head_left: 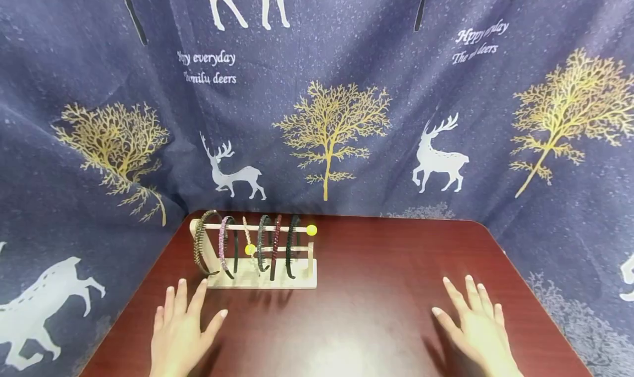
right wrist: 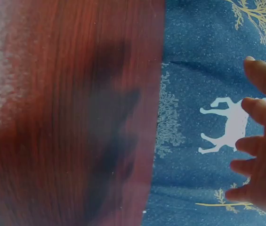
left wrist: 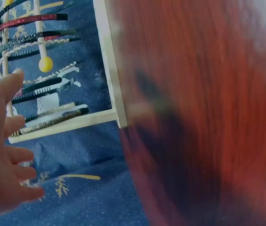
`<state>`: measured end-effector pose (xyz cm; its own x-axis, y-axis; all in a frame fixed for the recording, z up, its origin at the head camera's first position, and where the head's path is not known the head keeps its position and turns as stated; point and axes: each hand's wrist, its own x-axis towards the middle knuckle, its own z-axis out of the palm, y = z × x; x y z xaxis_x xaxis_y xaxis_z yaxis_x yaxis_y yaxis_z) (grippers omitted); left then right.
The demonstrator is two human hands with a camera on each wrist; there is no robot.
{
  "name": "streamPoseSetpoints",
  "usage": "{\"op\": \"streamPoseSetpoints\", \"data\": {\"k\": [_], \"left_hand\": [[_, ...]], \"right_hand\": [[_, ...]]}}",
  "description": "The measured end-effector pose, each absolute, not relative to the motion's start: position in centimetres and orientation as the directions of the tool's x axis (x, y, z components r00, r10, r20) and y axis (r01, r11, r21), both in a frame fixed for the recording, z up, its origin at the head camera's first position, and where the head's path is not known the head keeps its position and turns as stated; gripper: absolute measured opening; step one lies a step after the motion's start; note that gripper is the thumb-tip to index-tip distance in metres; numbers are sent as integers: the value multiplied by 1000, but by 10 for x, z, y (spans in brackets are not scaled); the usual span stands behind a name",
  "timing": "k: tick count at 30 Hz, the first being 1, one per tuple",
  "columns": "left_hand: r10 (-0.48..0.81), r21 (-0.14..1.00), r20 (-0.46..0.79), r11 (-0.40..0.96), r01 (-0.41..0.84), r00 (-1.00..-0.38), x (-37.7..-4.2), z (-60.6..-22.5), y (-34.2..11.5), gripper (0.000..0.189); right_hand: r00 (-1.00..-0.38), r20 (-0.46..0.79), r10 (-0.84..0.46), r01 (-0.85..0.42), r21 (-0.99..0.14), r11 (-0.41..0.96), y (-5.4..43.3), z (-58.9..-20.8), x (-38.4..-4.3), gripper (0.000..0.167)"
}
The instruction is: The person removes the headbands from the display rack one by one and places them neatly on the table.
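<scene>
A pale wooden rack [head_left: 225,281] with two rods carries several headbands at the back left of the table. From left to right hang a gold beaded headband [head_left: 198,242], a pink sparkly one [head_left: 222,245], a thin pale braided one [head_left: 246,233], a dark grey one [head_left: 260,245], a dark red one [head_left: 276,245] and a black one [head_left: 289,250]. My left hand [head_left: 179,333] hovers in front of the rack's left end, fingers spread, holding nothing. Over the table's right side, my right hand [head_left: 477,330] is likewise spread and holds nothing.
The reddish-brown table [head_left: 376,278] has rounded back corners and a bright glare near its front. Yellow balls [head_left: 311,230] cap the rods' ends. A blue cloth [head_left: 346,47] printed with deer and trees hangs behind and along both sides.
</scene>
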<state>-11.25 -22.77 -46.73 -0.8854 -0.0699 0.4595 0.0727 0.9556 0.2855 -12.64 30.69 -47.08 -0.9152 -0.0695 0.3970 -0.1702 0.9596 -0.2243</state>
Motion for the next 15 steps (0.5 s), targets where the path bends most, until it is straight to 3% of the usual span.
{"op": "streamPoseSetpoints", "data": {"k": [7, 15], "left_hand": [[-87, 306, 593, 944, 124, -801, -111, -473, -226, 61], [-169, 392, 568, 916, 85, -805, -110, -474, -226, 56]], "right_hand": [[-844, 530, -81, -256, -266, 929, 298, -470, -124, 70], [-823, 567, -26, -277, -361, 890, 280, -469, -125, 62]]}}
